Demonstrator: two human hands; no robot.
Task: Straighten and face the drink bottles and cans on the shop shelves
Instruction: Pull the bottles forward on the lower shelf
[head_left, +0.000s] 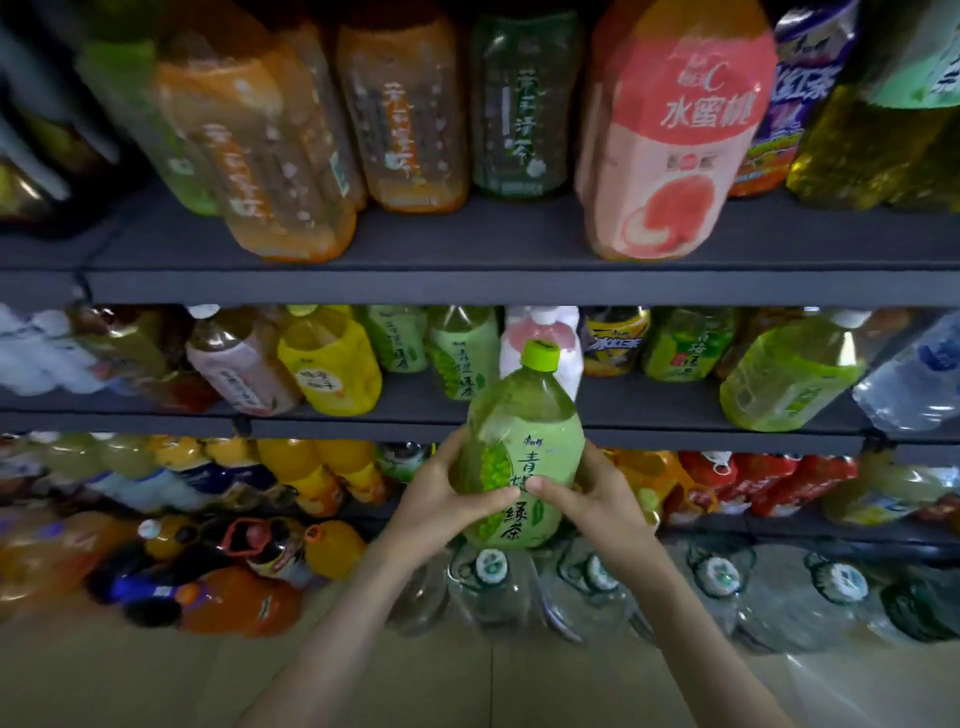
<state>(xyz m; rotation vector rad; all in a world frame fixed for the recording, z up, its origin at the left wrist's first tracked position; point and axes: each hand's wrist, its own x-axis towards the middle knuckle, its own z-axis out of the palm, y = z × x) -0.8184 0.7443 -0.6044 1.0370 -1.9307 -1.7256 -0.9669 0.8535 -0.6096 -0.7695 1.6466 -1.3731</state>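
Gripping green tea bottle (511, 457) with both hands, left hand (449, 501), right hand (597, 501); label facing out, not yet shelved; many rows remaining crooked.

Dark shop shelves (415, 402) stocked with drink bottles (332, 364).
A pink peach drink bottle (670, 145) stands on the top shelf (467, 241); orange tea bottles (280, 166) stand left of it.
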